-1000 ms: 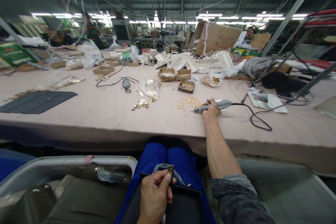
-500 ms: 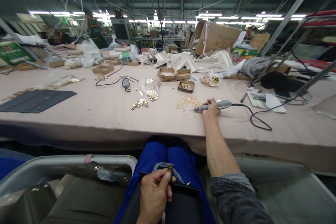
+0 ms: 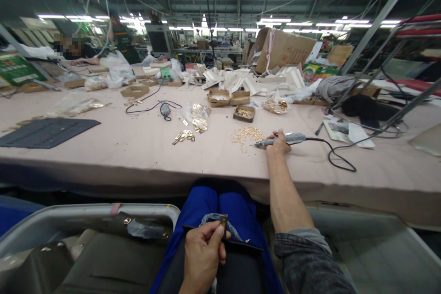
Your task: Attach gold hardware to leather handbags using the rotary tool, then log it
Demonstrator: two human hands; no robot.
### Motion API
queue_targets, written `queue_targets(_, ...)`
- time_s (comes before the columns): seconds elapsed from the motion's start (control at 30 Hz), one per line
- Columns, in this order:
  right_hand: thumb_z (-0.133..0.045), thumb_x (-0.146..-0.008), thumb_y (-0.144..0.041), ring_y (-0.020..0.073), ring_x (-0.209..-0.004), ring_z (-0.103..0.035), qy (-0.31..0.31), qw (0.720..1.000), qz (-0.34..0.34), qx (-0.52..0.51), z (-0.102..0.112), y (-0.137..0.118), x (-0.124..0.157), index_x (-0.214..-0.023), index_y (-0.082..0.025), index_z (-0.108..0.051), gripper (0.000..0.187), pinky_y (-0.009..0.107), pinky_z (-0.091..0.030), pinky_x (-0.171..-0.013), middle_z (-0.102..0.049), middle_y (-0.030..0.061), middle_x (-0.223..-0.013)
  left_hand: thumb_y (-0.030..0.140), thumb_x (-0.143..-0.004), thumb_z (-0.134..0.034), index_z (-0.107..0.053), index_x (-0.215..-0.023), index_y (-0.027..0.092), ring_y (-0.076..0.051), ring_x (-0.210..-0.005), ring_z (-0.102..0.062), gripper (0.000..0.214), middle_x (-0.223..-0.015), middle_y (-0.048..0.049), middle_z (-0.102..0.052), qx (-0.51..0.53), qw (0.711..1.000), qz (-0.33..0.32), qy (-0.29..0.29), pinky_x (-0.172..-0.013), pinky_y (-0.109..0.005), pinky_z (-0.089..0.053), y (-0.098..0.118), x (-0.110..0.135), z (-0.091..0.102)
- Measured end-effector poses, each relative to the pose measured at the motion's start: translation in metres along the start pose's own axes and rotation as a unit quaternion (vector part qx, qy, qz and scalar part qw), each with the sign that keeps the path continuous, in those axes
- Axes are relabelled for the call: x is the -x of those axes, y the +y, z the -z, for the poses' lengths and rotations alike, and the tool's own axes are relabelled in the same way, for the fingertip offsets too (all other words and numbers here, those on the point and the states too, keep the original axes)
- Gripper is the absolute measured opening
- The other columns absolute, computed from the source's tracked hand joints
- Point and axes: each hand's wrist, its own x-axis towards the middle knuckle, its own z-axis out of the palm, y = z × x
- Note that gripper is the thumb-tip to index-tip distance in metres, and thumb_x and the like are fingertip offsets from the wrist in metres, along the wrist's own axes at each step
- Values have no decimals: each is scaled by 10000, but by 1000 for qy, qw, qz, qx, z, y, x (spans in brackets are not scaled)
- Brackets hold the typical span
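Over my lap, my left hand [image 3: 205, 250] pinches a small gold metal plate [image 3: 223, 224] between thumb and fingers. Beneath that hand lies a dark bag [image 3: 241, 268] with clear plastic at its top edge; whether the plate is joined to it I cannot tell. On the table, my right hand [image 3: 278, 144] is wrapped round a grey electric screwdriver [image 3: 292, 138], its tip pointing left. Close to the tip are scattered tiny gold screws [image 3: 246, 135]. Further left sits a small heap of gold metal plates [image 3: 184, 136].
Small cardboard boxes [image 3: 244, 113] and bags of hardware [image 3: 275, 104] stand behind the screws. A second screwdriver [image 3: 165, 109] lies left with its cord. A bin [image 3: 148, 209] with bags is at my left, a grey bin [image 3: 382, 243] at my right. Co-workers are at the back left.
My right hand and the screwdriver have shifted very slightly to the right. My left hand looks the same, still pinching the plate.
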Motion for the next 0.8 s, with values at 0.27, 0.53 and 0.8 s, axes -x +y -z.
queue_targets(0.27, -839, -912, -347, 66, -514, -549, 3, 1000, -2, 7, 0, -1, 0, -914, -192, -504, 369, 201, -487, -411, -687, -24, -803, 669, -863, -764, -803, -839, 91, -111, -373, -504, 580, -453, -47, -590, 5, 1000, -1, 1, -422, -195, -415, 1, -1, -1)
queue_targets(0.53, -852, -897, -318, 60, -522, -543, -14, 999, -23, -33, 5, -5, -3, -882, -179, -513, 367, 197, -496, -429, -685, -25, -800, 671, -844, -777, -801, -818, 97, -107, -369, -498, 575, -450, -47, -588, 13, 1000, -1, 10, -418, -191, -413, 3, 0, 0)
queue_targets(0.8, -843, -897, -294, 79, -502, -532, 2, 1000, 15, -6, 7, -6, 0, -863, -180, -527, 338, 219, -487, -401, -670, -24, -742, 702, -847, -759, -802, -853, 85, -119, -375, -508, 619, -459, -52, -594, 8, 1000, 2, -3, -419, -208, -423, 1, -1, 2)
